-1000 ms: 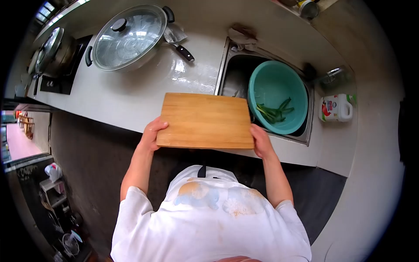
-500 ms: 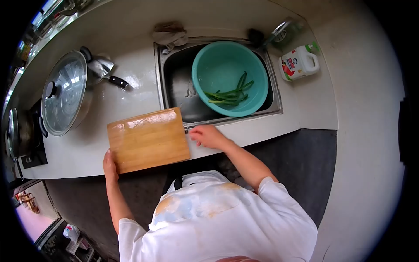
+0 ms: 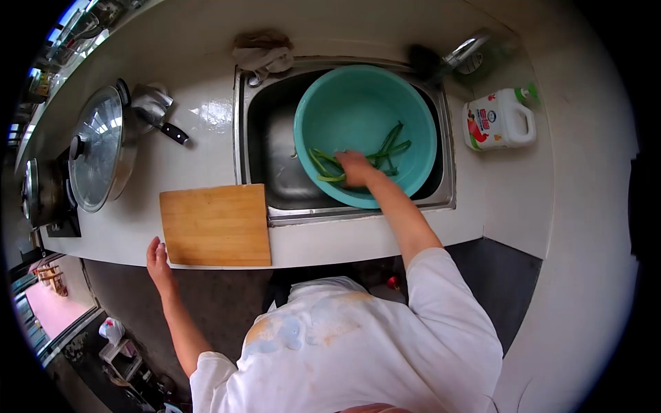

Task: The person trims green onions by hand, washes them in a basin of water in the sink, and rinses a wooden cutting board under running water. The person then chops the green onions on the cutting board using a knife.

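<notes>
The wooden cutting board [image 3: 216, 226] lies flat on the counter, left of the sink, close to the front edge. Beside its lower left corner is my left hand [image 3: 159, 263], slightly apart from the board, with nothing visible in it and its fingers loosely bent and parted. My right hand [image 3: 356, 169] reaches down into the teal basin [image 3: 351, 103], its fingers closed around green onions [image 3: 391, 148]. Stalks stick out on both sides of that hand, whose fingertips are partly hidden. The basin stands in the metal sink [image 3: 272, 168].
A large lidded pan [image 3: 100, 148] and a cleaver [image 3: 162, 125] are on the counter at left, with a pot [image 3: 43, 193] beyond. A cloth [image 3: 264, 58] lies behind the sink. The faucet [image 3: 468, 49] and a white detergent jug [image 3: 497, 122] are at right.
The board, earlier held up in both hands, has come down onto the counter at left. My left hand has let go of it. My right hand has moved into the basin and taken hold of green onions.
</notes>
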Demonstrator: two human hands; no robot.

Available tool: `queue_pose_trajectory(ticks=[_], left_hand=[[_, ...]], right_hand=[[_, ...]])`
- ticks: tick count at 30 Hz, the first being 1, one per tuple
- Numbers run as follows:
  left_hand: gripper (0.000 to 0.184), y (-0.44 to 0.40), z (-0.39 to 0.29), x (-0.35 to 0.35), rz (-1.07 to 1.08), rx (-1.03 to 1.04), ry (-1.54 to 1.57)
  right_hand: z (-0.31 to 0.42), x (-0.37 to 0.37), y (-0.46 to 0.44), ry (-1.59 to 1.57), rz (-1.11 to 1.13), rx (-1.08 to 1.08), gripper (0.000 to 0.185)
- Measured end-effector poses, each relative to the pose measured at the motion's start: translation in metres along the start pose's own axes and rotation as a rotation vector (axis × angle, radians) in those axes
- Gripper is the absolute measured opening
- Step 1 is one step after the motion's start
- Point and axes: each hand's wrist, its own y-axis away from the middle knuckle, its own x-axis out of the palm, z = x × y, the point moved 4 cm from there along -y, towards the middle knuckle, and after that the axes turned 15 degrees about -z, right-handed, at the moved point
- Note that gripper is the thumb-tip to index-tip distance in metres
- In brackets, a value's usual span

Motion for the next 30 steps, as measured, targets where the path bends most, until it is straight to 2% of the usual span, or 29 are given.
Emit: queue_pose_trajectory(ticks=[1, 3, 4, 5, 7, 11, 14, 16, 17, 19, 23, 24, 26, 30], left_hand=[[0.035, 0.01, -0.004, 0.005, 0.055, -0.036, 0.03], [0.033, 0.032, -0.014, 0.019, 0.052, -0.029, 0.06], [0.033, 0.041, -0.017, 0.025, 0.047, -0.031, 0.056], [0.035, 0.049, -0.02, 0.034, 0.103, -0.058, 0.08], [0.037, 0.062, -0.029, 0.051, 0.155, -0.082, 0.106], [0.034, 0.087, -0.052, 0.092, 0.23, -0.108, 0.169], [0.031, 0.117, -0.079, 0.137, 0.437, -0.093, 0.224], [0.031, 0.141, -0.097, 0.174, 0.601, -0.088, 0.227], [0.031, 0.153, -0.106, 0.195, 0.683, -0.08, 0.2], [0.035, 0.173, -0.112, 0.24, 0.82, -0.073, 0.188], [0.044, 0.209, -0.147, 0.306, 0.962, -0.15, 0.183], [0.044, 0.212, -0.154, 0.315, 0.963, -0.142, 0.19], [0.042, 0.224, -0.165, 0.329, 1.139, -0.284, 0.397], [0.04, 0.233, -0.18, 0.335, 1.166, -0.269, 0.435]], right_hand=[[0.0, 0.008, -0.004, -0.008, 0.0, -0.01, 0.068], [-0.001, 0.022, -0.006, 0.088, -0.044, -0.016, 0.052], [-0.005, 0.035, -0.009, 0.047, 0.097, 0.022, 0.041], [-0.011, 0.039, -0.007, 0.047, 0.099, 0.018, 0.041], [-0.009, 0.032, 0.001, -0.174, 0.158, 0.013, 0.036], [-0.01, 0.012, 0.02, -0.35, 0.178, -0.012, 0.039], [-0.012, -0.002, 0.026, -0.5, 0.122, 0.058, 0.036], [-0.014, -0.018, 0.028, -0.839, 0.022, 0.172, 0.033], [-0.01, -0.032, 0.032, -0.84, 0.021, 0.165, 0.033], [0.003, -0.063, 0.04, -1.134, 0.085, 0.265, 0.035], [0.017, -0.094, 0.051, -1.235, -0.044, 0.21, 0.037], [0.024, -0.104, 0.055, -1.262, -0.07, 0.19, 0.042], [0.026, -0.107, 0.059, -1.302, -0.095, 0.161, 0.048], [0.013, -0.097, 0.061, -1.312, -0.073, 0.22, 0.046]])
